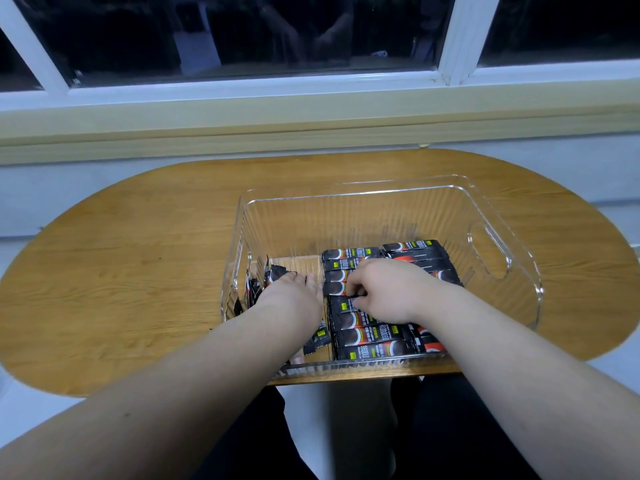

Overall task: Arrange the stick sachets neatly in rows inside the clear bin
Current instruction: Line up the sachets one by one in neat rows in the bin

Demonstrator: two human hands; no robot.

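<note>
Left hand: palm down in the bin's left part, fingers flat on loose sachets; grip unclear.
Right hand: fingers curled, pinching a sachet in the rows.
Bin: clear, rows fill its right part.
Table: wooden, below a window.

Clear bin: see-through plastic with ribbed walls and a cut-out handle at its right end, standing upright on the wooden top.
Stick sachets: black packets with red and yellow print, lying flat side by side in two rows across the middle and right of the bin floor.
Loose sachets: a few jumbled at the bin's left end, some leaning against the wall.
</note>
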